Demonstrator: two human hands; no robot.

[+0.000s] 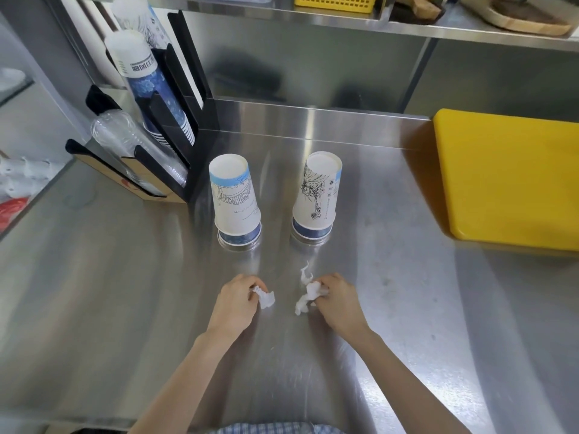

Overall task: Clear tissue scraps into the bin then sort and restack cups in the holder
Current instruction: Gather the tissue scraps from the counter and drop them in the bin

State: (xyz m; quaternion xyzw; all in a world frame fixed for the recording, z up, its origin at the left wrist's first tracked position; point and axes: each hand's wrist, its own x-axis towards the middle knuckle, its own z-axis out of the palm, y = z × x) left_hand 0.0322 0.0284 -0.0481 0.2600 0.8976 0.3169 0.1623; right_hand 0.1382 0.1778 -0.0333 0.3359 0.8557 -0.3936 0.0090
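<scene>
Two upside-down stacks of mixed cups stand on the steel counter (125, 292): a left stack (234, 202) and a right stack (318, 195), each with a white printed paper cup over a blue cup and a clear cup. In front of them my left hand (236, 297) is closed on a white tissue scrap (266, 298). My right hand (336, 300) grips a larger crumpled tissue scrap (308, 294) that touches the counter. The black cup holder (175, 120) stands at the back left with sleeves of paper cups (147, 86) and clear cups (131, 145). No bin is in view.
A yellow cutting board (507, 177) lies at the right of the counter. A steel shelf (407, 23) above the back wall carries a yellow basket (335, 1) and a wooden board (529, 20). White and red items (15, 189) lie beyond the counter's left edge.
</scene>
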